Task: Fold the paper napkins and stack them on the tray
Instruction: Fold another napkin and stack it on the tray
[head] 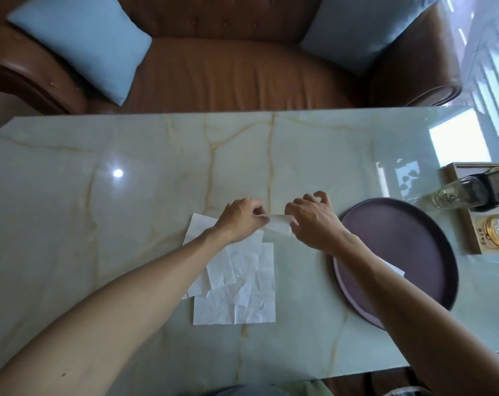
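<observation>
A white paper napkin point(277, 230) is held just above the marble table between my two hands. My left hand point(241, 220) pinches its left edge and my right hand point(314, 221) pinches its right edge; the sheet bends between them. Below the hands a loose pile of creased, unfolded napkins point(239, 284) lies flat on the table. To the right sits a round dark purple tray point(408, 241). On it a white folded napkin point(395, 268) peeks out from behind my right forearm, mostly hidden.
A wooden box point(471, 241) at the right edge holds a clear glass bottle point(457, 192) lying on its side and a gold-lidded jar point(497, 234). Beyond the table's far edge stands a brown leather sofa point(228, 70) with two light blue cushions.
</observation>
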The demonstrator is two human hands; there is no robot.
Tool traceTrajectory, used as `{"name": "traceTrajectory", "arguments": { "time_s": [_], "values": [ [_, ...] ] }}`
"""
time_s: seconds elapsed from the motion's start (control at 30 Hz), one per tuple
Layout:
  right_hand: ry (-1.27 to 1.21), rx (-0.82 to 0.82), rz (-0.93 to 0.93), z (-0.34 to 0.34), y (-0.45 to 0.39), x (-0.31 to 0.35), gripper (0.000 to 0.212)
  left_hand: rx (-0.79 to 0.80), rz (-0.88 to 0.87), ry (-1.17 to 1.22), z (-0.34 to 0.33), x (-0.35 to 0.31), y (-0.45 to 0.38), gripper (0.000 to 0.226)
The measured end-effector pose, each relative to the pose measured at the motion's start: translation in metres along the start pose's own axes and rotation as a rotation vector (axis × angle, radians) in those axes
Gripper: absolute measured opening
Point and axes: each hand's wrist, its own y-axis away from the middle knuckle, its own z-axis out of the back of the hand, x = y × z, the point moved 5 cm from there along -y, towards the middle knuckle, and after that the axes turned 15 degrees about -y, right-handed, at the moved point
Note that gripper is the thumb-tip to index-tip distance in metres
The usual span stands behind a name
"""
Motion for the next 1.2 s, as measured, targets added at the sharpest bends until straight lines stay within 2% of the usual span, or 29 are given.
{"name": "traceTrajectory", "arguments": {
  "time_s": [0.1, 0.27, 0.37, 0.43, 0.53, 0.63, 0.67, 0.7, 0.77, 0.83, 0.9, 0.97, 1.07, 1.2],
  "values": [
    [-0.116, 0.024, -0.09, 0.024, 0.011, -0.009, 0.012, 0.021, -0.006, 0.062, 0.017, 0.004, 0.014, 0.016],
    [-0.481, 0.045, -0.157, 0.055, 0.023, 0.001, 0.011, 0.099, -0.031, 0.157, 0.036, 0.007, 0.041, 0.021],
    [-0.555, 0.025, -0.146, 0.071, 0.024, 0.019, 0.013, 0.158, -0.037, 0.308, 0.044, 0.0, 0.053, 0.027],
    [-0.602, 0.027, -0.124, 0.078, 0.023, 0.033, 0.016, 0.16, -0.067, 0.352, 0.048, -0.009, 0.058, 0.016],
    [-0.657, 0.015, -0.104, 0.089, 0.024, 0.047, 0.021, 0.134, -0.105, 0.407, 0.052, -0.02, 0.067, 0.035],
    [-0.742, -0.022, -0.096, 0.099, 0.025, 0.05, 0.013, 0.141, -0.123, 0.491, 0.056, -0.024, 0.075, 0.028],
    [-0.792, -0.04, -0.112, 0.099, 0.026, 0.048, 0.014, 0.136, -0.125, 0.511, 0.058, -0.026, 0.078, 0.026],
    [-0.814, -0.065, -0.14, 0.097, 0.027, 0.045, 0.025, 0.124, -0.129, 0.533, 0.059, -0.027, 0.08, 0.025],
    [-0.719, -0.161, -0.136, 0.098, 0.033, 0.042, 0.044, 0.102, -0.129, 0.578, 0.061, -0.029, 0.084, 0.027],
    [-0.648, -0.236, -0.024, 0.103, 0.043, 0.049, 0.047, 0.069, -0.132, 0.618, 0.065, -0.032, 0.087, 0.042],
    [-0.641, -0.199, 0.062, 0.105, 0.053, 0.058, 0.047, 0.028, -0.131, 0.623, 0.07, -0.033, 0.088, 0.051],
    [-0.621, -0.138, 0.061, 0.102, 0.06, 0.063, 0.037, -0.009, -0.119, 0.649, 0.075, -0.036, 0.09, 0.036],
    [-0.613, -0.203, 0.017, 0.099, 0.064, 0.06, 0.012, -0.05, -0.118, 0.667, 0.08, -0.038, 0.093, 0.018],
    [-0.578, -0.257, -0.025, 0.103, 0.067, 0.058, 0.014, -0.129, -0.096, 0.513, 0.084, -0.037, 0.094, 0.018]
  ]
}}
